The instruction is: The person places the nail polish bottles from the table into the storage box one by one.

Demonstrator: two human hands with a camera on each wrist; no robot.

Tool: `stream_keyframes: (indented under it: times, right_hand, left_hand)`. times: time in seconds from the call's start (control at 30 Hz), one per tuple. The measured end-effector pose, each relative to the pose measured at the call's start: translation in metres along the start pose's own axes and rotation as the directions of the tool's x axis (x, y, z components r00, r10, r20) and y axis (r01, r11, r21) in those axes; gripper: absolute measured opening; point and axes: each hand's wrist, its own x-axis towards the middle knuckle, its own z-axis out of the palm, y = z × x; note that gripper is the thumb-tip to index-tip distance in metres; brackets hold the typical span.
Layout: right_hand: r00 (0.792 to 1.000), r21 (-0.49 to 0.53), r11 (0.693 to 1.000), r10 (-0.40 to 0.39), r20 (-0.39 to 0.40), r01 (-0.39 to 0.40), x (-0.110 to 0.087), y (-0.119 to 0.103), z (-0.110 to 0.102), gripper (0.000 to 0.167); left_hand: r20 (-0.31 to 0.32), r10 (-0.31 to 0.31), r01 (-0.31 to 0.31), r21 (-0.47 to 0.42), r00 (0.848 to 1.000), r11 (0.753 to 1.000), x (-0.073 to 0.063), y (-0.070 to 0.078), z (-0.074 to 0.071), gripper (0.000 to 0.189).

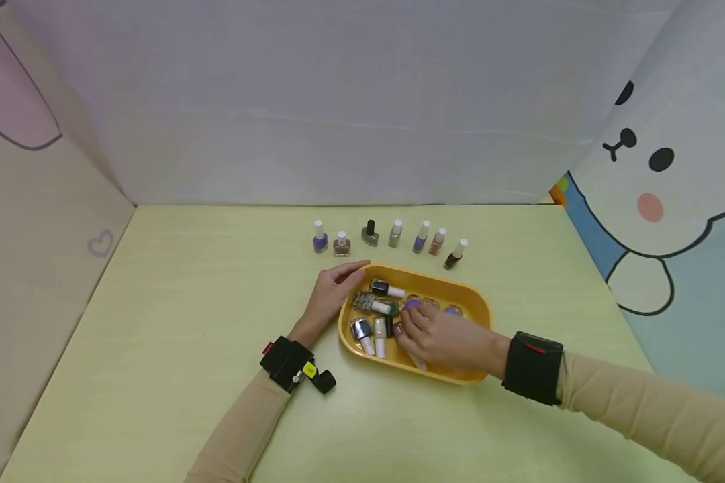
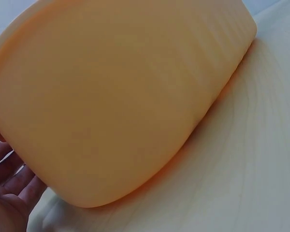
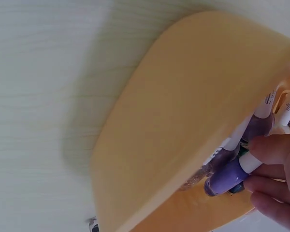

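Observation:
In the head view a yellow tray (image 1: 476, 315) holds several nail polish bottles. My left hand (image 1: 332, 290) rests against the tray's left end, fingers extended along the rim. The left wrist view has those fingers (image 2: 20, 181) partly hidden behind the tray wall. Reaching inside the tray, my right hand (image 1: 447, 335) pinches a purple nail polish bottle (image 3: 227, 178) by its white cap between thumb and fingers. Other bottles lie close under it. At the tray's left are a dark bottle with a white cap (image 1: 379, 287) and a glittery bottle (image 1: 362, 300).
Behind the tray, several nail polish bottles stand in an uneven row, from a purple one (image 1: 320, 241) at the left to a dark one (image 1: 453, 260) at the right. A pale cloth wall (image 1: 338, 134) rises along the table's (image 1: 187, 322) back edge.

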Motion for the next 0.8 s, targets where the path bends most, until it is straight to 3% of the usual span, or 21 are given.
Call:
stream_keyframes:
  times: [0.33, 0.53, 0.8]
  right_hand:
    - [1.000, 0.029, 1.000, 0.004, 0.007, -0.004, 0.001, -0.004, 0.003, 0.040]
    - [0.999, 0.035, 0.999, -0.011, 0.048, 0.009, 0.000, -0.001, 0.003, 0.049]
    - [0.999, 0.189, 0.982, -0.019, 0.042, 0.011, -0.005, 0.012, 0.000, 0.047]
  left_hand:
    - [-0.005, -0.018, 0.018, -0.007, 1.000, 1.000, 0.000, 0.000, 0.000, 0.036]
    - [-0.007, -0.020, 0.019, -0.025, 1.000, 1.000, 0.000, 0.000, -0.001, 0.036]
    - [-0.006, -0.014, 0.014, -0.003, 1.000, 1.000, 0.001, -0.001, -0.001, 0.036]
